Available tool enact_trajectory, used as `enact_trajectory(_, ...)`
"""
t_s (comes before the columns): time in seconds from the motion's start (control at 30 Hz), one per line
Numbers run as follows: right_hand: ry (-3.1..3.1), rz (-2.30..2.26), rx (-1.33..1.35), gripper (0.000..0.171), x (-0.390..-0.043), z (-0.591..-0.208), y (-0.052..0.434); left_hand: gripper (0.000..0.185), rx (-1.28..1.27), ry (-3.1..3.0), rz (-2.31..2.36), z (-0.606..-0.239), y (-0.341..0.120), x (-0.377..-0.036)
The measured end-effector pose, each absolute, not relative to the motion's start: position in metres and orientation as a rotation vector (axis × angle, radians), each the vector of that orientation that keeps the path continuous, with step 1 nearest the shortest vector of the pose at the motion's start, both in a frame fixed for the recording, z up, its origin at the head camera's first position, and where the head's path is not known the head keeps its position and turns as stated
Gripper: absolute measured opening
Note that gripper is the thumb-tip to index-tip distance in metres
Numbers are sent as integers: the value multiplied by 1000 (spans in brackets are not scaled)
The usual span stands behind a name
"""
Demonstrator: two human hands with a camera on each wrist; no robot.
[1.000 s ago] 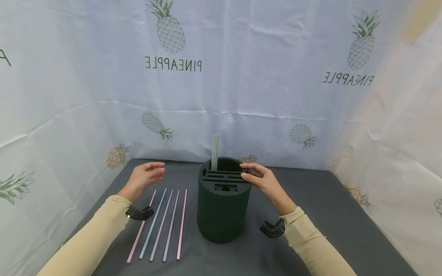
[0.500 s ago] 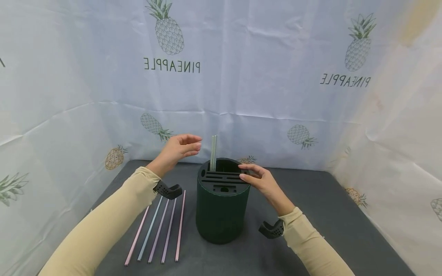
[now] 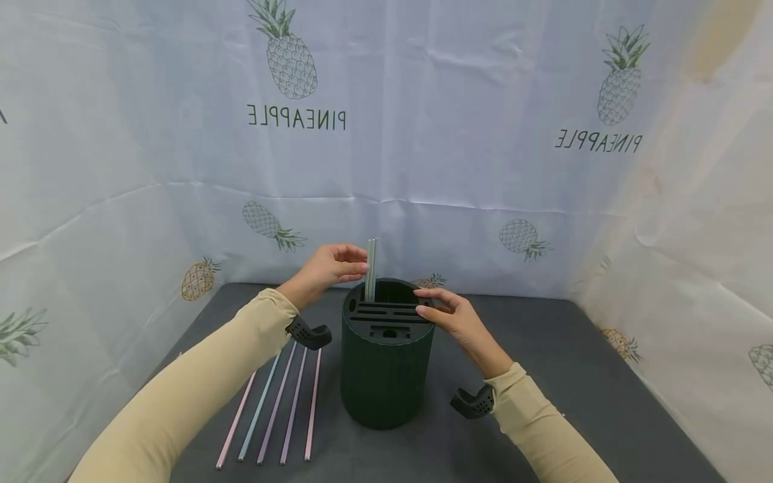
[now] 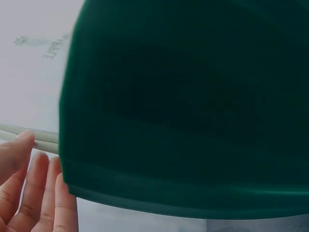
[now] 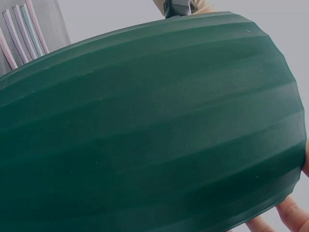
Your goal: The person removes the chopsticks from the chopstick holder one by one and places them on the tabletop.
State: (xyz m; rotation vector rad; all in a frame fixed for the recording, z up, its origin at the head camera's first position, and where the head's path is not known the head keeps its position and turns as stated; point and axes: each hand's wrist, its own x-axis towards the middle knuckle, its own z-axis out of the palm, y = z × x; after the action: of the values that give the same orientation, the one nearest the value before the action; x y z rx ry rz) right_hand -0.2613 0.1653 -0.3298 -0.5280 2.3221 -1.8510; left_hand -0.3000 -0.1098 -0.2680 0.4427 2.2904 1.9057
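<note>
In the head view a dark green knife block (image 3: 386, 376) with a slotted black top stands upright on the table. Two pale green chopsticks (image 3: 370, 268) rise from its rear opening. My left hand (image 3: 329, 270) is at their left side, fingers loosely extended; in the left wrist view its thumb (image 4: 21, 147) overlaps the pale green sticks, and the other fingers show below them. My right hand (image 3: 453, 316) rests its fingertips on the block's right rim, fingers relaxed. In the right wrist view the block's ribbed green wall (image 5: 154, 121) hides most of that hand.
Several chopsticks (image 3: 278, 406) in pink, blue and purple lie side by side on the dark grey table (image 3: 513, 416), left of the block and partly under my left forearm. A white curtain (image 3: 447, 154) with pineapple prints encloses the back and sides.
My left hand has moved right, from above the lying chopsticks to beside the upright pale green ones. My right hand stays on the block's rim.
</note>
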Motion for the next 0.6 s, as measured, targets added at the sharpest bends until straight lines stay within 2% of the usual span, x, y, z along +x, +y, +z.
enact_trajectory(0.4,2304,-1872,-547,47,-262,-330,165,30,445,2327,1916,-270,-106,-301)
enact_trajectory(0.6,2309,-1866,-547,47,-261,-330,165,26,556,2229,2127,-251,-110,-293)
